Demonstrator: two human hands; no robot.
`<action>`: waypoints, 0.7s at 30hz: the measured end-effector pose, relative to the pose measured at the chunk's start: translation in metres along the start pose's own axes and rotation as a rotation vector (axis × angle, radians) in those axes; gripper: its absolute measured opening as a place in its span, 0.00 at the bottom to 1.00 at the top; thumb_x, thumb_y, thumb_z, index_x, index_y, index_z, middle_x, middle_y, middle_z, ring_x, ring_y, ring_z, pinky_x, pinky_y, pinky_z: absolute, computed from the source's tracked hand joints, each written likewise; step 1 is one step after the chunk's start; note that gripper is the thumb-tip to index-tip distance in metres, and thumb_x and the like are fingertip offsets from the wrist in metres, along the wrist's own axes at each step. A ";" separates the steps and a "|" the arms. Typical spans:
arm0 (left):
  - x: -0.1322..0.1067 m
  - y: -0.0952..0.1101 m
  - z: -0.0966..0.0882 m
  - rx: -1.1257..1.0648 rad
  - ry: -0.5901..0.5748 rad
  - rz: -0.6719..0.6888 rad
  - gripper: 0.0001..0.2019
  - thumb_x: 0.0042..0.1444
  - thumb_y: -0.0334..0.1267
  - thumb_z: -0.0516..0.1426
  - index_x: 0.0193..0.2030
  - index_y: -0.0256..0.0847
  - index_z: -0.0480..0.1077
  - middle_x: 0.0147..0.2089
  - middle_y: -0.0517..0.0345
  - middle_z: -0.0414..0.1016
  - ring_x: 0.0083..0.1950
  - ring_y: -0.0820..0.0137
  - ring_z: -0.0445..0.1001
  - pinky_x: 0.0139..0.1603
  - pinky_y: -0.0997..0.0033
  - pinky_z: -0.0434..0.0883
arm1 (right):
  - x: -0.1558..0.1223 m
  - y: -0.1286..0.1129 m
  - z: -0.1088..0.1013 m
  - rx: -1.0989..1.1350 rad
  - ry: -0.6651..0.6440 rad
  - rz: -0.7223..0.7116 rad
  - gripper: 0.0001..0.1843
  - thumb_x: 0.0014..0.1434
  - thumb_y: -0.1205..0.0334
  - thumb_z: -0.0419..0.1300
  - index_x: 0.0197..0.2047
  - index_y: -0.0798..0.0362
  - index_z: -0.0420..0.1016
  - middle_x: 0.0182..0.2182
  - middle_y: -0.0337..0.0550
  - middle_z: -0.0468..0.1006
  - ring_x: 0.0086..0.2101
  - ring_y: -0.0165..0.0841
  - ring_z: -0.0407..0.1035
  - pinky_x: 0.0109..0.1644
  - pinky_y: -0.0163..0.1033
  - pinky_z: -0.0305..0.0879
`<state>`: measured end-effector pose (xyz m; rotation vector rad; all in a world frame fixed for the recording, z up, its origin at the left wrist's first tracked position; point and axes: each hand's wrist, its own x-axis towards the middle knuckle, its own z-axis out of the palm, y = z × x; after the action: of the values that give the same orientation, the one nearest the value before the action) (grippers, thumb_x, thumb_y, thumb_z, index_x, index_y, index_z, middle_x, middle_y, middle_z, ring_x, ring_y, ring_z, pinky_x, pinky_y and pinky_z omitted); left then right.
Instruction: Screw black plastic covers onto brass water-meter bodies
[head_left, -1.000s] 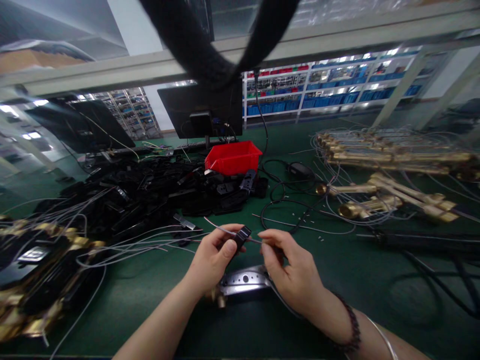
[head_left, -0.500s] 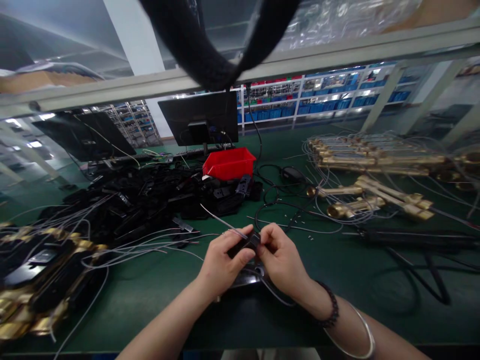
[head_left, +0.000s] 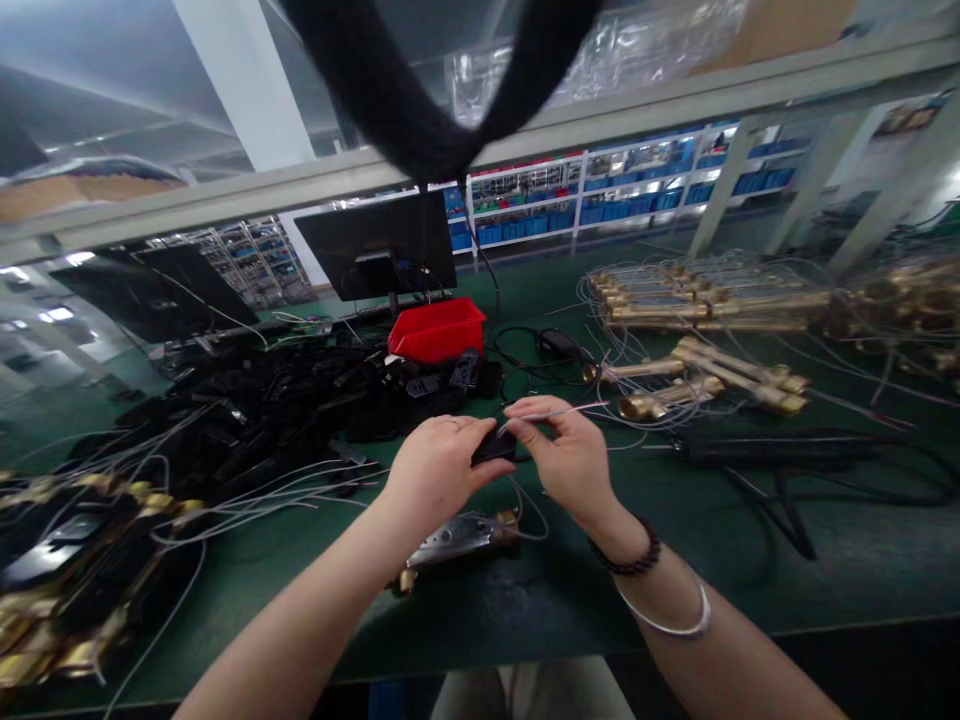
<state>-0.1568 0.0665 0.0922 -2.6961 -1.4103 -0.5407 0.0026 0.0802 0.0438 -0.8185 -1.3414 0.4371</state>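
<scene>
My left hand [head_left: 435, 468] is closed around a small black plastic housing [head_left: 493, 447], held above the green bench. My right hand [head_left: 564, 452] pinches a thin grey wire [head_left: 559, 411] whose free end points right; its near end meets the housing. Below the hands lies a metal bracket with a brass fitting [head_left: 459, 538], with a loop of wire trailing from it. A dark bead bracelet and a silver bangle sit on my right wrist.
A heap of black plastic parts [head_left: 285, 400] covers the left middle of the green mat [head_left: 825, 560]. A red bin [head_left: 437, 329] stands before a monitor [head_left: 379, 243]. Brass assemblies with wires lie at right [head_left: 705, 375] and lower left [head_left: 60, 560]. Black cables cross the right side.
The wire, which stuck out to the left of the housing, now points right from my right fingers. Both hands rose clear of the bracket, and the view tilted down.
</scene>
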 end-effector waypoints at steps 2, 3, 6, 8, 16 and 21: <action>0.002 -0.001 -0.006 0.034 -0.093 -0.060 0.20 0.52 0.49 0.60 0.47 0.38 0.74 0.44 0.46 0.79 0.45 0.55 0.75 0.46 0.61 0.69 | 0.016 0.010 -0.016 0.064 0.273 0.132 0.10 0.54 0.57 0.62 0.30 0.55 0.71 0.27 0.39 0.75 0.25 0.26 0.68 0.29 0.33 0.67; 0.002 -0.003 -0.009 0.033 -0.148 -0.086 0.20 0.52 0.50 0.60 0.47 0.38 0.75 0.44 0.47 0.79 0.44 0.56 0.76 0.44 0.62 0.70 | 0.025 0.015 -0.025 0.115 0.413 0.196 0.12 0.54 0.54 0.62 0.30 0.55 0.70 0.25 0.37 0.73 0.22 0.24 0.64 0.24 0.30 0.63; 0.002 -0.007 -0.018 -0.044 -0.232 -0.080 0.19 0.53 0.50 0.60 0.46 0.40 0.75 0.43 0.52 0.79 0.43 0.61 0.76 0.42 0.67 0.70 | 0.040 0.022 -0.040 0.270 0.524 0.370 0.20 0.48 0.46 0.64 0.30 0.54 0.66 0.26 0.35 0.71 0.20 0.21 0.60 0.20 0.27 0.58; 0.004 -0.006 -0.022 -0.062 -0.213 -0.048 0.15 0.58 0.48 0.56 0.41 0.40 0.77 0.39 0.53 0.79 0.41 0.64 0.76 0.41 0.70 0.69 | 0.037 0.019 -0.036 0.330 0.174 0.497 0.23 0.42 0.45 0.67 0.33 0.54 0.68 0.31 0.39 0.74 0.24 0.24 0.66 0.24 0.30 0.65; -0.004 0.004 -0.019 0.054 0.078 -0.129 0.13 0.61 0.41 0.50 0.40 0.38 0.74 0.36 0.52 0.78 0.37 0.64 0.76 0.37 0.69 0.69 | 0.002 -0.005 0.000 0.358 -0.723 0.585 0.21 0.41 0.60 0.70 0.40 0.58 0.76 0.35 0.43 0.78 0.37 0.35 0.71 0.44 0.41 0.67; -0.049 -0.003 0.002 -0.119 0.454 -0.269 0.16 0.64 0.40 0.46 0.43 0.37 0.73 0.41 0.51 0.79 0.44 0.66 0.76 0.47 0.67 0.71 | 0.013 0.008 -0.007 0.403 -0.446 0.886 0.23 0.38 0.60 0.72 0.39 0.57 0.77 0.34 0.42 0.78 0.33 0.29 0.69 0.38 0.35 0.65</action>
<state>-0.1842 0.0297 0.0737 -2.2558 -1.6409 -1.1991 0.0135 0.0931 0.0467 -0.9740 -1.1597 1.6061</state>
